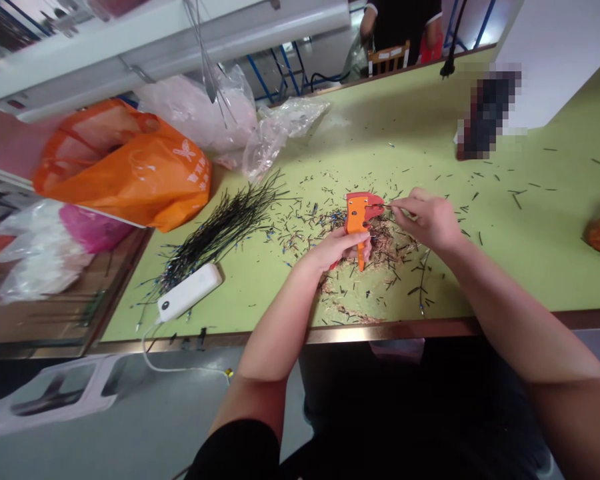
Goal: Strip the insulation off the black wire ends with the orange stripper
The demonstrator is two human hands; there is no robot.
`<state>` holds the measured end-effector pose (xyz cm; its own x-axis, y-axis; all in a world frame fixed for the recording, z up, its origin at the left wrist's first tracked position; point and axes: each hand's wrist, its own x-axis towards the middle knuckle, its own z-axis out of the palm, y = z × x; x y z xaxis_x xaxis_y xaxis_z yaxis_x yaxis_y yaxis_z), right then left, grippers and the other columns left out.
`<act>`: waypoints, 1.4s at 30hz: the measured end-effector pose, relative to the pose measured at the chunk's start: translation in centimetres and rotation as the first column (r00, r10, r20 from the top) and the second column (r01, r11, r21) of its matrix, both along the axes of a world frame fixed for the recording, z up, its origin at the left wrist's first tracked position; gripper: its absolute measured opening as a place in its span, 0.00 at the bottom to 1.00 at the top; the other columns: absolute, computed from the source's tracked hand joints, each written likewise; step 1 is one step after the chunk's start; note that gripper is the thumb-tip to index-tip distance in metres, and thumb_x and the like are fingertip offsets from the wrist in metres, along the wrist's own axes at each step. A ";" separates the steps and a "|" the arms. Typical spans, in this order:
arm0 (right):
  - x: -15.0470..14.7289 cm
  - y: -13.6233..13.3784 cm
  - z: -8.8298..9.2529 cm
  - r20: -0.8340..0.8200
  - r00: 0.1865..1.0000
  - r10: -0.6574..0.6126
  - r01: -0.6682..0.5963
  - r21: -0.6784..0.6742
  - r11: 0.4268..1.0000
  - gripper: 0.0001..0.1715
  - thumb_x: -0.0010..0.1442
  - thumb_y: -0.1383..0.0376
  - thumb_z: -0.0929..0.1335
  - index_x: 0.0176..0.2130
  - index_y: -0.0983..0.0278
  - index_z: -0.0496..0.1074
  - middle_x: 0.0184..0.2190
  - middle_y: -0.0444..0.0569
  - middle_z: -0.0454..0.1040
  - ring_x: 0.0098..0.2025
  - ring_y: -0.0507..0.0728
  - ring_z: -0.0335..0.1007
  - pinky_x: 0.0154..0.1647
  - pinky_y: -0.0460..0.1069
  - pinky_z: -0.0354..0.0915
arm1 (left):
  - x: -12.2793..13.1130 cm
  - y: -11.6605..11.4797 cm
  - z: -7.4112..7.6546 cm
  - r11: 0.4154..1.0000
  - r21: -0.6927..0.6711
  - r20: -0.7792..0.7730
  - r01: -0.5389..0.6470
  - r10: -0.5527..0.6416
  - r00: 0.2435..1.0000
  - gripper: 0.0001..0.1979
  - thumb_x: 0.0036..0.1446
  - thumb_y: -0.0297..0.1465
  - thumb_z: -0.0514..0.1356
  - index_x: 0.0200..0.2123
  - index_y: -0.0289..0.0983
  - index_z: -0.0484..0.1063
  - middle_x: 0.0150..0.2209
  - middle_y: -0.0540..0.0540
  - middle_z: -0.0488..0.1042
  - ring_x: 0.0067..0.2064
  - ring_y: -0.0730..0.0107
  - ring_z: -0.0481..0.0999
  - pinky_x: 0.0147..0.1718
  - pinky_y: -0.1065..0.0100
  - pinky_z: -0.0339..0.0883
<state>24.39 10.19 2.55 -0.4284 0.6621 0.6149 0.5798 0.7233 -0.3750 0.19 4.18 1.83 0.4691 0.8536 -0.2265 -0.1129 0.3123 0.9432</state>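
Observation:
My left hand (337,247) is shut around the grip of an orange self-adjusting wire stripper (356,215), whose jaws point up and to the right. My right hand (427,220) pinches a thin wire (387,207) and holds its end at the stripper's jaws. Where the wire end sits inside the jaws is hidden. Stripped insulation scraps and cut wire bits (380,250) lie scattered on the green tabletop (510,267) beneath both hands. To the left lies a loose bundle of black wires with blue terminals (220,230).
A white power bank (190,291) with its cable lies by the near edge. Orange (125,170), clear (195,113) and pink (93,227) plastic bags crowd the left. A pixelated object (487,110) lies far right. A co-worker (400,23) stands beyond the table near a wooden chair (387,59).

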 end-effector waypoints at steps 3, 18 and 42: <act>0.0 0.0 0.1 -0.007 1.000 0.000 0.000 -0.011 1.000 0.16 0.70 0.60 0.67 0.42 0.58 0.85 0.33 0.50 0.80 0.27 0.53 0.68 0.26 0.50 0.59 | 0.0 0.0 0.0 1.000 -0.005 -0.002 -0.013 0.013 1.000 0.20 0.56 0.48 0.70 0.31 0.36 0.75 0.29 0.48 0.75 0.33 0.70 0.78 0.37 0.66 0.76; -0.1 -0.2 0.4 -0.037 0.999 0.006 -0.007 -0.028 1.000 0.17 0.70 0.62 0.66 0.37 0.60 0.83 0.28 0.48 0.76 0.28 0.54 0.68 0.27 0.50 0.59 | 2.1 -0.1 -1.1 0.996 0.023 0.092 -0.089 0.087 0.992 0.25 0.57 0.50 0.70 0.23 0.38 0.66 0.19 0.55 0.66 0.21 0.76 0.69 0.27 0.67 0.67; 1.4 1.4 0.7 -0.246 0.953 -0.177 0.171 -0.045 0.984 0.17 0.72 0.59 0.67 0.36 0.59 0.83 0.30 0.52 0.82 0.32 0.59 0.77 0.33 0.55 0.70 | -0.8 0.9 1.9 0.866 -0.235 0.408 -0.441 0.500 0.764 0.15 0.64 0.39 0.59 0.26 0.38 0.66 0.21 0.53 0.66 0.23 0.74 0.71 0.28 0.68 0.75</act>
<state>25.83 11.64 3.25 -0.1413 0.7278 0.6711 0.5824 0.6093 -0.5381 -0.58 5.06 3.76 0.0885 0.9739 -0.2089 -0.6677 0.2137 0.7131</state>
